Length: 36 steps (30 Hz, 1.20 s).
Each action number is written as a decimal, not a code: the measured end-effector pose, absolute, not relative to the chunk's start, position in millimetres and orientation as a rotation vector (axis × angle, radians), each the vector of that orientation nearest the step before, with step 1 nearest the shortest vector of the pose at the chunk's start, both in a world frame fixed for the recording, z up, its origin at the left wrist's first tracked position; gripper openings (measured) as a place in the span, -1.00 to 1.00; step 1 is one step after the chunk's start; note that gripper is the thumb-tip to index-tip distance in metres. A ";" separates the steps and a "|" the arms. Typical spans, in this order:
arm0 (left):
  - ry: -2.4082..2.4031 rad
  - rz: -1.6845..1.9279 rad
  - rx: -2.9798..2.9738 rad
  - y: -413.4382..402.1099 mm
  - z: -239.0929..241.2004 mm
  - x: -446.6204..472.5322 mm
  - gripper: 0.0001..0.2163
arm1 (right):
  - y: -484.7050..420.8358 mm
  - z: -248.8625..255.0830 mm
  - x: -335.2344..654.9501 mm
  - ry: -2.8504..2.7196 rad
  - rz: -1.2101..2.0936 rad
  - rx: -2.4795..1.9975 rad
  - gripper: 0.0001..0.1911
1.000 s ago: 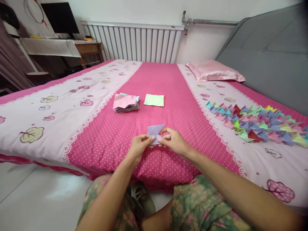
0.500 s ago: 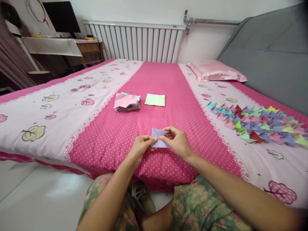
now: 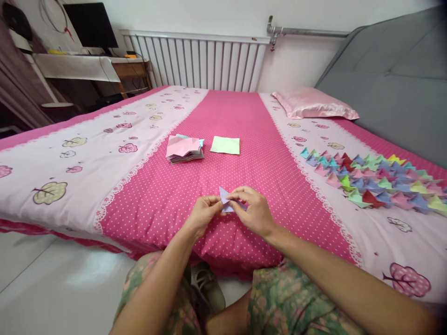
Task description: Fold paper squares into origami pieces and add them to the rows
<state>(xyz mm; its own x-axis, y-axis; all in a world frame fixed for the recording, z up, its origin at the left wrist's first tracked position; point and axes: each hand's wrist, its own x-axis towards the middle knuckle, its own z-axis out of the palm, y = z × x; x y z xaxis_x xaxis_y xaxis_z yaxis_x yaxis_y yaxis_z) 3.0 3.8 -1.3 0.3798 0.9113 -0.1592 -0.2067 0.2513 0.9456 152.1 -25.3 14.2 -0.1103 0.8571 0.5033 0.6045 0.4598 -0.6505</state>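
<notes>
Between my two hands, just above the bed's near edge, is a small lilac origami paper (image 3: 224, 194) with folded flaps. My left hand (image 3: 204, 212) pinches its left side between thumb and fingers. From the right, my right hand (image 3: 254, 209) grips it, with the fingers bent over the upper side and the thumb below. Those fingers cover much of the paper's right half. Farther off on the bedspread lie a stack of coloured paper squares (image 3: 184, 148), pink on top, and a pale green paper square (image 3: 225, 145).
Rows of folded paper pieces (image 3: 380, 179) in many colours stand on the bed (image 3: 237, 111) at the right. A pink pillow (image 3: 314, 103) lies behind them by a grey headboard (image 3: 391, 70). A radiator (image 3: 199, 60) lines the wall; a desk with a monitor (image 3: 91, 25) is at far left.
My right fingers have moved over the lilac paper's upper right. Its squarish face with crossing creases now shows as a pointed flap at the left and a small lower part.
</notes>
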 end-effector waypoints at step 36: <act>0.782 0.752 1.257 2.1 1.1 3.3 -0.83 | -15.0 14.6 160.4 -1.404 0.944 -1.230 -0.77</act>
<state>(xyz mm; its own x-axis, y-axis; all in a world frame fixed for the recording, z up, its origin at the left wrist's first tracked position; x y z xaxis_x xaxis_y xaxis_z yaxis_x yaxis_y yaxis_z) 3.3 2.1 1.1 0.5347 0.8397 -0.0950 -0.0627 0.1515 0.9865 160.4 -15.0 14.6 0.0204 0.9825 0.1851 0.1995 0.1774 -0.9637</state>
